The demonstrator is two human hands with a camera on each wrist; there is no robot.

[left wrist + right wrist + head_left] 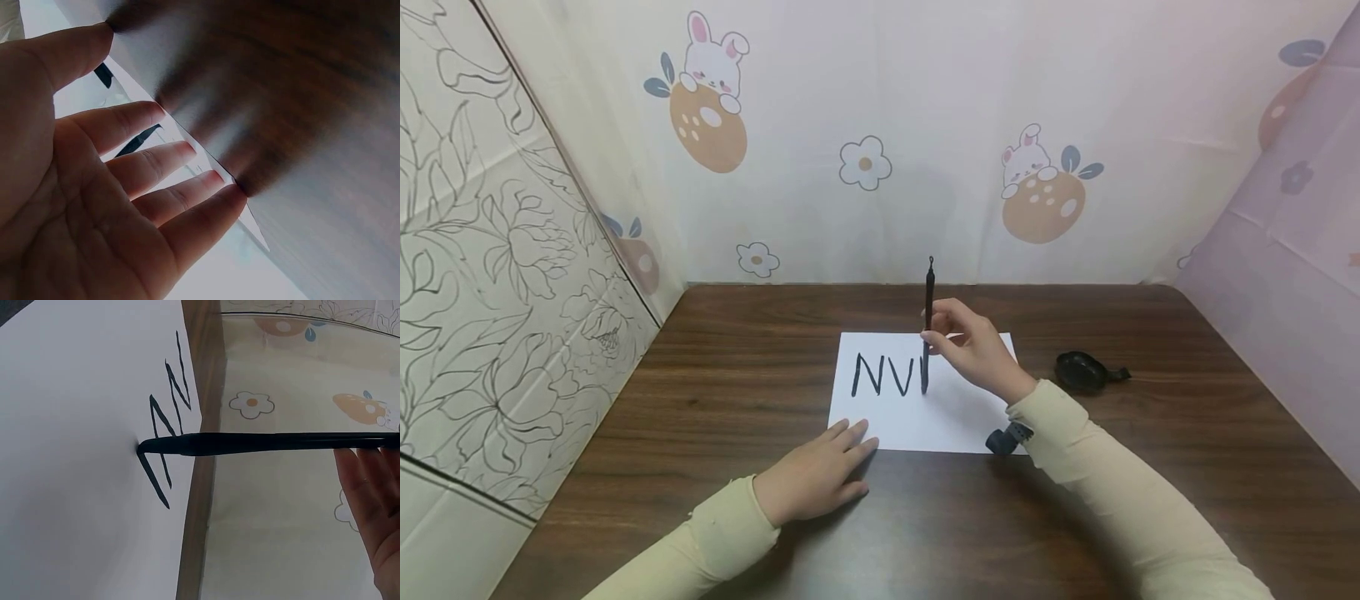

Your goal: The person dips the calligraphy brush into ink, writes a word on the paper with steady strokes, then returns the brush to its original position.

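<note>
A black calligraphy brush with a small loop at its top stands nearly upright in my right hand, pinched between thumb and fingers. In the right wrist view the dark tip of the brush meets the white paper and bends there, at one end of a black stroke. Black letters N and V lie on the sheet, with this upright stroke beside them. My left hand rests with spread fingers at the sheet's lower left edge. In the left wrist view its fingers are extended.
Right of the paper, a small black dish with a short handle-like projection sits on the brown wooden table. A curtain with rabbit and flower prints hangs behind the table. At the left stands a panel with line-drawn flowers.
</note>
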